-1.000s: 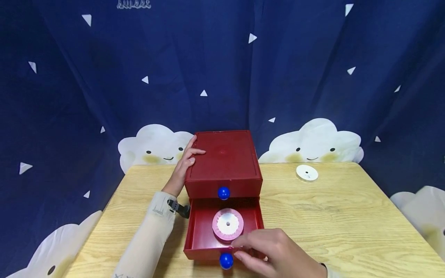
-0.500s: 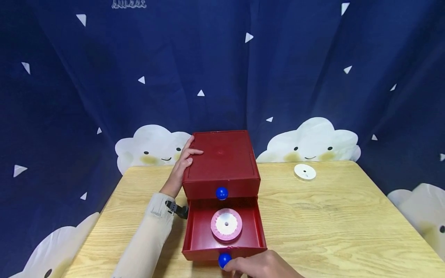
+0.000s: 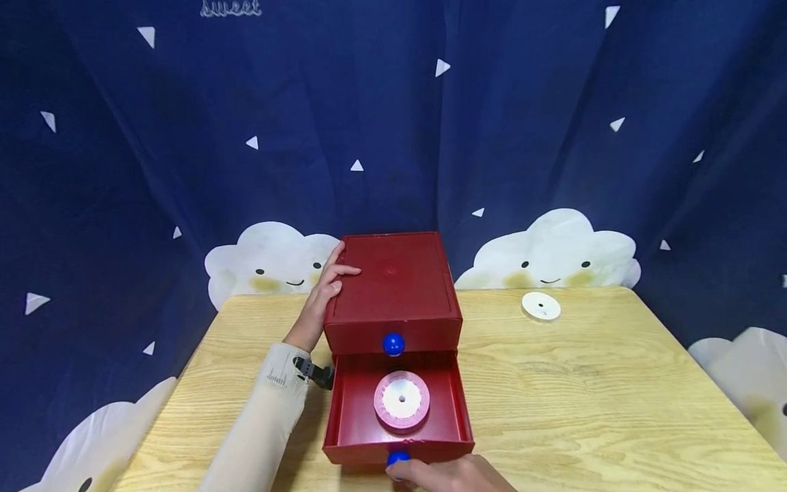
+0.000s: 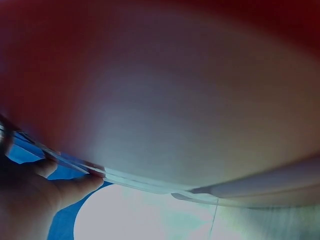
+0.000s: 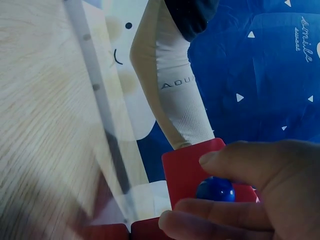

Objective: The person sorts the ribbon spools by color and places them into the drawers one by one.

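A red two-drawer box (image 3: 392, 277) stands on the table, its lower drawer (image 3: 363, 447) pulled out. A spool of pink ribbon (image 3: 402, 402) with a white face lies flat in that drawer. My left hand (image 3: 322, 294) rests against the box's upper left side, fingers spread over the edge. At the front, my right hand (image 3: 451, 473) holds the blue drawer knob (image 3: 398, 458), the thumb covering its lower part; the other fingers are mostly hidden in the head view. In the right wrist view, a blue knob (image 5: 215, 189) shows between thumb and fingers.
A white spool (image 3: 541, 307) lies on the wooden table (image 3: 572, 396), right of the box near the back edge. The closed upper drawer has its own blue knob (image 3: 393, 344). A dark blue curtain (image 3: 393, 123) with white clouds hangs behind.
My right hand has moved from above the drawer's front right rim down to its knob and now holds it. The left hand stays on the box; the drawer remains pulled out.
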The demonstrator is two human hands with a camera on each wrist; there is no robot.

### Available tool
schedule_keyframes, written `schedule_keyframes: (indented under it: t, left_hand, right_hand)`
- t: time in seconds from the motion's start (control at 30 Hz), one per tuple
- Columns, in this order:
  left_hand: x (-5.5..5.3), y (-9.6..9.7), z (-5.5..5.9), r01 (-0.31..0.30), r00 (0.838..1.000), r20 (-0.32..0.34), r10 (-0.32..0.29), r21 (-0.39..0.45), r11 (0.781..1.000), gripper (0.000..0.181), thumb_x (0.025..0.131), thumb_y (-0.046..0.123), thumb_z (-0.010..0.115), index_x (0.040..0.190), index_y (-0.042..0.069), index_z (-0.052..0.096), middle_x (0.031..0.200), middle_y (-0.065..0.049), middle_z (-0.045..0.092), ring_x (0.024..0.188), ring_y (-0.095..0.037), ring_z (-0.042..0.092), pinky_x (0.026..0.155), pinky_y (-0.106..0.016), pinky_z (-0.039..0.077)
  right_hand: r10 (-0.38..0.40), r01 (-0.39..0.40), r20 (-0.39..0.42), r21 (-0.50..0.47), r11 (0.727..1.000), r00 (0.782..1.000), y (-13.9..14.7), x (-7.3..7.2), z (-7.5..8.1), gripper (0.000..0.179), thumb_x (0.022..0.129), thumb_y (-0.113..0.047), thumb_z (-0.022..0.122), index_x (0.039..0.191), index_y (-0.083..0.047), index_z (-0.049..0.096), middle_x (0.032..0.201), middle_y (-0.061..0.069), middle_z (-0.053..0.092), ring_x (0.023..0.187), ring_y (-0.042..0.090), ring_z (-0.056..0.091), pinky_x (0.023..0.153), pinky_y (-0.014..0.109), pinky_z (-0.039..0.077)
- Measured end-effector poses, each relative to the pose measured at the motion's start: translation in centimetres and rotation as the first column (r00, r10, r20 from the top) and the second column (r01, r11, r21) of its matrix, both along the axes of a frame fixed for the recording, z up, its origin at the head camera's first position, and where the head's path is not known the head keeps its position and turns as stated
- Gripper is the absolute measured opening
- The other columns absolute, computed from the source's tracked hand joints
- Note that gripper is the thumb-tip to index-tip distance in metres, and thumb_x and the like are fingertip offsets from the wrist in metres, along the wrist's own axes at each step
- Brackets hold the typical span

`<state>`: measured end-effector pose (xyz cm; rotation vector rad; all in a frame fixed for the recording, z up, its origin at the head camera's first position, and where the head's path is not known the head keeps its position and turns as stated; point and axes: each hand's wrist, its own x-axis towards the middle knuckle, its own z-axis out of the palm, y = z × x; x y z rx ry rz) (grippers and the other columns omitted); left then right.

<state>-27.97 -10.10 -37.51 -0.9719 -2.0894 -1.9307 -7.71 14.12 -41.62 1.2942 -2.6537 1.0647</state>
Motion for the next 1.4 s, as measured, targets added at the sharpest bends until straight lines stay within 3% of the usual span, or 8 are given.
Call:
schedule_keyframes:
  t: [0.17, 0.4, 0.6, 0.73, 1.4]
  left_hand:
    - [0.1, 0.1, 0.2, 0.002, 1.0, 0.01, -0.003, 0.008, 1.0, 0.039, 0.088, 0.01, 0.029, 0.12, -0.004, 0.048, 0.151, -0.002, 0.004, 0.137, -0.018, 0.003, 0.103, -0.051, 0.013]
    - [0.1, 0.1, 0.1, 0.002, 1.0, 0.014, -0.002, 0.01, 1.0, 0.04, 0.087, 0.009, 0.029, 0.119, -0.006, 0.047, 0.151, -0.002, 0.005, 0.137, -0.018, 0.003, 0.103, -0.051, 0.012]
    - [0.1, 0.1, -0.1, 0.011, 1.0, 0.012, -0.011, 0.01, 1.0, 0.04, 0.087, 0.01, 0.029, 0.12, -0.004, 0.047, 0.151, -0.002, 0.004, 0.137, -0.018, 0.003, 0.103, -0.051, 0.013]
    - [0.1, 0.1, 0.0, 0.01, 1.0, 0.002, -0.01, 0.007, 1.0, 0.039, 0.088, 0.01, 0.029, 0.12, -0.004, 0.047, 0.151, -0.002, 0.004, 0.137, -0.018, 0.003, 0.103, -0.052, 0.013]
    - [-0.1, 0.0, -0.1, 0.008, 1.0, 0.006, -0.008, 0.006, 1.0, 0.039, 0.088, 0.011, 0.029, 0.12, -0.004, 0.047, 0.151, -0.002, 0.004, 0.137, -0.019, 0.003, 0.102, -0.052, 0.014]
  right_hand:
    - [-0.007, 0.007, 0.012, 0.0, 1.0, 1.0, -0.1, -0.2, -0.2, 0.046, 0.077, -0.043, 0.064, 0.12, -0.037, 0.047, 0.108, -0.02, 0.056, 0.086, -0.002, 0.056, 0.072, 0.016, 0.048]
    - [-0.02, 0.026, 0.147, -0.036, 0.999, 0.989, -0.3, -0.5, -0.3, 0.044, 0.079, -0.04, 0.063, 0.12, -0.038, 0.046, 0.116, -0.015, 0.052, 0.09, 0.001, 0.055, 0.072, 0.018, 0.048]
    - [-0.08, 0.081, 0.023, -0.024, 0.996, 0.997, -0.4, -0.7, -0.9, 0.032, 0.087, -0.039, 0.053, 0.119, -0.037, 0.049, 0.105, -0.017, 0.057, 0.086, 0.001, 0.054, 0.075, 0.022, 0.049]
    - [-0.092, 0.091, -0.019, -0.039, 0.995, 0.996, -0.5, -0.7, -1.2, 0.029, 0.088, -0.037, 0.053, 0.117, -0.036, 0.051, 0.1, -0.016, 0.059, 0.082, 0.0, 0.054, 0.073, 0.022, 0.049]
    - [-0.095, 0.096, 0.013, -0.057, 0.994, 0.995, -0.5, -1.1, -0.9, 0.029, 0.088, -0.037, 0.053, 0.116, -0.031, 0.054, 0.103, -0.017, 0.062, 0.083, -0.001, 0.058, 0.075, 0.025, 0.049]
